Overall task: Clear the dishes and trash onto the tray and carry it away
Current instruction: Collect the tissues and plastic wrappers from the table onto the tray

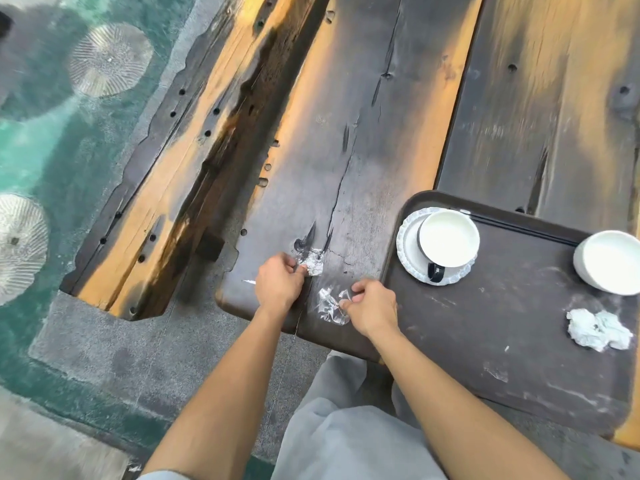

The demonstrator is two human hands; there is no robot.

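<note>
A dark brown tray [485, 341] lies at the table's near right corner. On it stand a white cup [448, 239] with a dark handle on a white saucer [408, 258], a white bowl [609, 261] at the right edge, and a crumpled white napkin [599, 329]. Left of the tray, my left hand [278, 284] pinches a crumpled white paper scrap [313, 263] on the table. My right hand [375, 306] pinches a clear plastic wrapper [330, 304] beside the tray's left edge. A small white sliver [249, 282] lies left of my left hand.
The table is dark, weathered wooden planks [363, 133] with cracks and holes; a lower plank bench [180, 161] runs along its left. Beyond are grey pavement [138, 358], green water and round ribbed stepping discs [109, 58]. My grey trousers [346, 427] show below.
</note>
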